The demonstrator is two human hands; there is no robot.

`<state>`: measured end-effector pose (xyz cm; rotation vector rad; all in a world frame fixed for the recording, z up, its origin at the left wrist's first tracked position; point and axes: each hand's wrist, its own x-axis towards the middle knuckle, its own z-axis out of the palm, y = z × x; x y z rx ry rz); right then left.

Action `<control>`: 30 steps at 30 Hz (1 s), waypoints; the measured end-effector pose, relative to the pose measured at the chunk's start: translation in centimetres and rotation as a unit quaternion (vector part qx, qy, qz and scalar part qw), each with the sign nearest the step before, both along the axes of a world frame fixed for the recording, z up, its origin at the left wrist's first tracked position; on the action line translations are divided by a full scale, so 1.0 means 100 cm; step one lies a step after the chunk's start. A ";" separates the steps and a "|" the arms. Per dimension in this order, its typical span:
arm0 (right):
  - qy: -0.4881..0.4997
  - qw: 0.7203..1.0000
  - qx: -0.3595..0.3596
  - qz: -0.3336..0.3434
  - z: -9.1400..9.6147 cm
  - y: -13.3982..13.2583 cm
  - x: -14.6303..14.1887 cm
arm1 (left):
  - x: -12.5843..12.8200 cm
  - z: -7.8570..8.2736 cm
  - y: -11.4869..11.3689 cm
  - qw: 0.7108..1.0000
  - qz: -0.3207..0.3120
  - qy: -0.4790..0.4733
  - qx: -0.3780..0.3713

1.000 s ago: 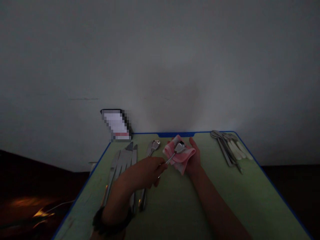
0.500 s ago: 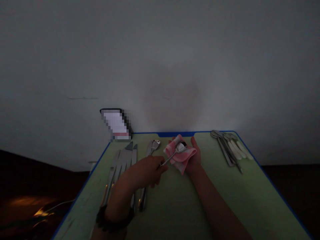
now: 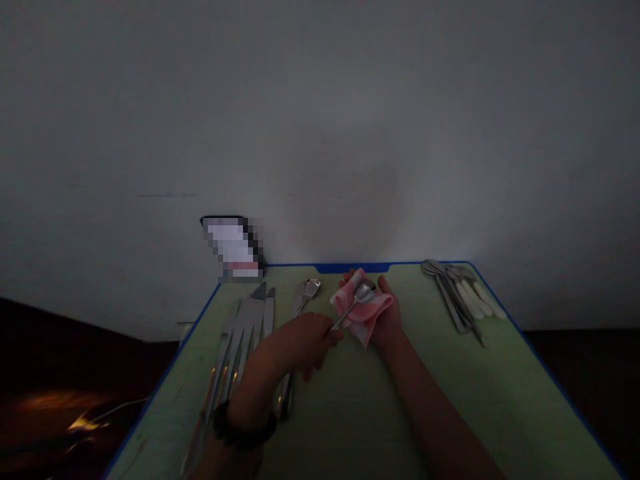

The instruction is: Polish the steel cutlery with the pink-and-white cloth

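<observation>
My left hand [image 3: 313,340] is closed round the handle of a metal spoon [image 3: 365,291]. The spoon slants up to the right, and its bowl lies over a pink and white cloth [image 3: 370,315]. Cupped beneath, my right hand [image 3: 390,319] holds that cloth on its palm, thumb raised on the right; most of its fingers are hidden by the fabric. Under and beyond my left hand lie more spoons [image 3: 311,289], partly covered by it. Several table knives [image 3: 245,313] rest to the left, some of them behind my left forearm.
A green table [image 3: 345,427] with a blue rim stands against a grey wall [image 3: 350,133]. At the far left edge leans a phone-like device [image 3: 233,247], its screen blurred. Metal spoons [image 3: 445,293] and white-handled cutlery [image 3: 473,297] lie at the far right.
My left hand has shifted slightly to the right with the spoon, and the spoon's bowl has turned a little over the cloth. My right hand stays nearly in place.
</observation>
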<state>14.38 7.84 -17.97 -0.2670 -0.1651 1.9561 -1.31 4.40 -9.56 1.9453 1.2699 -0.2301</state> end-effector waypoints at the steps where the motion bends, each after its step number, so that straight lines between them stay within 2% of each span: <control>1: 0.003 1.000 -0.002 -0.002 -0.001 0.000 0.000 | 0.001 -0.002 0.001 1.000 0.000 0.005 -0.003; 8: 0.016 0.999 -0.012 -0.032 -0.004 0.001 -0.001 | 0.005 -0.007 0.004 1.000 0.001 0.025 0.002; 16: 0.058 0.997 -0.045 -0.039 0.000 -0.001 0.004 | 0.010 0.006 -0.001 0.999 -0.023 0.000 0.025; 21: 0.039 0.998 -0.032 -0.049 -0.003 -0.001 0.004 | 0.001 0.011 -0.002 0.997 -0.041 -0.007 0.059; 26: 0.025 0.998 -0.020 -0.051 0.001 -0.003 0.002 | -0.012 0.020 -0.004 0.999 0.003 -0.003 0.043; 30: -0.002 0.998 -0.024 -0.055 0.008 -0.004 0.000 | -0.014 0.023 -0.007 0.997 0.028 0.022 0.071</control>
